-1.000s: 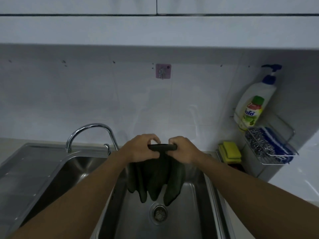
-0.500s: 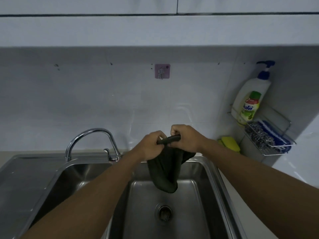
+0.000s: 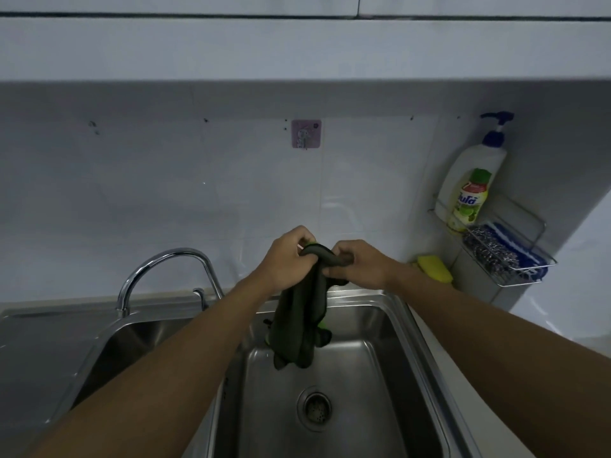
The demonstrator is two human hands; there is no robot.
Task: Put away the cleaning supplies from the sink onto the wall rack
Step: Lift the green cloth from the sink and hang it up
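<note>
From where I sit, the left of the view holds nothing for this job: the draining surface (image 3: 39, 352) is bare steel, and the faucet (image 3: 168, 269) arches over the sink's back edge. The sink (image 3: 420, 352) has only the drain (image 3: 314, 406) showing in its right basin, so I judge the basin itself cleared.

In the middle, my left hand (image 3: 287, 262) is closed on the upper edge of the dark cloth (image 3: 299, 328), and my right hand (image 3: 358, 264) is clamped on the same bunched edge just beside it — both fists gripping, the rolled edge bridging them. The cloth hangs limp from the hands over the basin, its lower end clear of the steel floor, with flecks of green at its edges. Above it on the tiles sits a small pink wall hook (image 3: 306, 133), with nothing hanging on it.

To the right, a yellow sponge (image 3: 434, 267) lies on the surface in the corner, below the wall rack (image 3: 515, 269) and not in it. The rack already carries the soap bottle (image 3: 472, 186), a steel scourer (image 3: 489, 247) and a blue-and-white cloth (image 3: 525, 259).

My reading — the job is past halfway. The cloth in hand has yet to reach the rack, and the sponge may be left too, though I cannot tell whether the corner is its proper place.
</note>
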